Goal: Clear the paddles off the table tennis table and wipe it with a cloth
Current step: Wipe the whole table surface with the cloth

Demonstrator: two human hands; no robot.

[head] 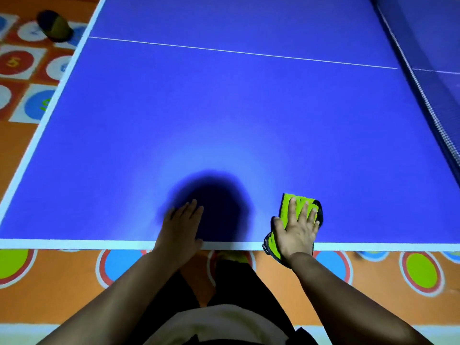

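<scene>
Flat under right hand (pixel 296 232), green cloth (pixel 286 207), dark edging

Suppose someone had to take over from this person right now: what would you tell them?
Left hand: open, flat on the table by the near edge, holding nothing.
Right hand: fingers spread, pressing the green cloth onto the table at the near edge; part of the cloth hangs over the edge.
Done: no paddles on the part of the table in view.
Left: wiping. The surface does not show which parts are already wiped, so cover this half up to the net.
</scene>
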